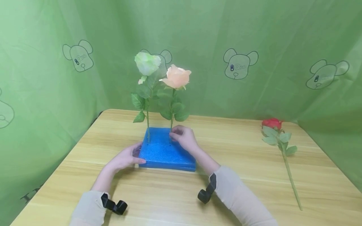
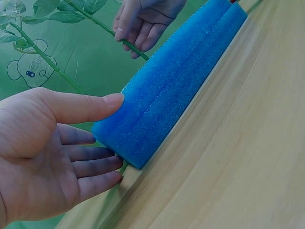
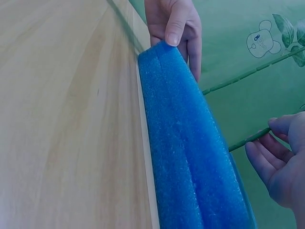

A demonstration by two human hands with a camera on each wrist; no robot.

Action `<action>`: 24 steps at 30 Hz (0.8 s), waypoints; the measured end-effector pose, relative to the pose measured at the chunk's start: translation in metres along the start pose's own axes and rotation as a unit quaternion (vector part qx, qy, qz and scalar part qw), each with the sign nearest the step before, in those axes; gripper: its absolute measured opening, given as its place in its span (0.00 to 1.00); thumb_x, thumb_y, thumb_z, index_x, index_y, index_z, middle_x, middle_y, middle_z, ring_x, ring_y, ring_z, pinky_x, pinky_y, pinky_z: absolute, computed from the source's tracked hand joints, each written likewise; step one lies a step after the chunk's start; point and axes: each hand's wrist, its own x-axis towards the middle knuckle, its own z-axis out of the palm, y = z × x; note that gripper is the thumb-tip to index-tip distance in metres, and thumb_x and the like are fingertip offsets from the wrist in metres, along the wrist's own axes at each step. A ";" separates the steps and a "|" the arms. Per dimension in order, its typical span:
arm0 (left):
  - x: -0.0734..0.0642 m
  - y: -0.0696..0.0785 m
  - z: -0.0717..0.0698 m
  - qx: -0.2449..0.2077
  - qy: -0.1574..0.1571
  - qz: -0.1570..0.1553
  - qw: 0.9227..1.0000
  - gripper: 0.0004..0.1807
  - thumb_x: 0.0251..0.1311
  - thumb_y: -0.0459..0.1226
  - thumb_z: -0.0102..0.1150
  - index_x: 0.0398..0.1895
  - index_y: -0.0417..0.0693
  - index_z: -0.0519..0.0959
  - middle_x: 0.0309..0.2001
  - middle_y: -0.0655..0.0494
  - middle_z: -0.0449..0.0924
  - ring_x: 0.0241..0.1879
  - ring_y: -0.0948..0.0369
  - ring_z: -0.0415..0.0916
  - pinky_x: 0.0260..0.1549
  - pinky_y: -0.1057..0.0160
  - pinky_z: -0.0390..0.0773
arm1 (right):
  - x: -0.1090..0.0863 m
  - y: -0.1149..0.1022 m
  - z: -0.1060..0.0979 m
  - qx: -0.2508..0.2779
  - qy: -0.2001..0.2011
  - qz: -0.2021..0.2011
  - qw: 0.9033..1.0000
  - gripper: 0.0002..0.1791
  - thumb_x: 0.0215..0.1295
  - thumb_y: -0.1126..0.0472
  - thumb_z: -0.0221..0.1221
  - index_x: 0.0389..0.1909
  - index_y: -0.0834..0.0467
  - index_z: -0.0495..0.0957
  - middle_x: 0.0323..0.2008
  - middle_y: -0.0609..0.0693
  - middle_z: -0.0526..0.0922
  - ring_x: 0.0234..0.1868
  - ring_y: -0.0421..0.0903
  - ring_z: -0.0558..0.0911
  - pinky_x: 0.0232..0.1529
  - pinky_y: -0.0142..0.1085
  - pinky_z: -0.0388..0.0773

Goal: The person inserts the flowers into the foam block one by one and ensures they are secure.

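A blue foam block (image 1: 165, 153) lies on the table, with a pale green-white rose (image 1: 147, 63) and a peach rose (image 1: 176, 77) standing upright from it on leafy green stems. My right hand (image 1: 183, 137) pinches the peach rose's stem (image 3: 257, 136) low down, close above the foam, between thumb and fingertips. At the block's near left corner is my left hand (image 1: 128, 157). Its thumb (image 2: 90, 107) rests against the foam edge, while the other fingers (image 2: 97, 167) extend nearly straight along the left side. The stems' lower ends are hidden in the foam.
A red rose (image 1: 272, 123) with a long stem lies flat on the right part of the wooden table (image 1: 234, 150). Green curtains (image 1: 203, 31) printed with bear heads hang behind and along the sides. Black wrist mounts (image 1: 114, 205) stick out from both sleeves.
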 end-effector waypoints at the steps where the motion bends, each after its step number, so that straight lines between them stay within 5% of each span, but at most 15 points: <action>1: 0.000 0.000 0.000 0.000 0.000 -0.001 1.000 0.49 0.51 0.37 0.66 0.69 0.28 0.47 0.68 0.32 0.49 0.65 0.39 0.52 0.64 0.44 0.53 | 0.000 0.000 0.000 -0.001 0.000 -0.002 1.000 0.07 0.59 0.69 0.59 0.36 0.69 0.77 0.36 0.61 0.82 0.36 0.52 0.83 0.36 0.34 0.82; 24: 0.000 0.000 0.000 0.009 0.000 -0.001 1.000 0.49 0.51 0.38 0.65 0.69 0.28 0.47 0.68 0.32 0.49 0.65 0.39 0.52 0.64 0.44 0.54 | 0.003 0.011 -0.007 -0.004 -0.025 0.004 1.000 0.12 0.59 0.67 0.60 0.42 0.70 0.77 0.40 0.62 0.81 0.39 0.53 0.82 0.38 0.36 0.82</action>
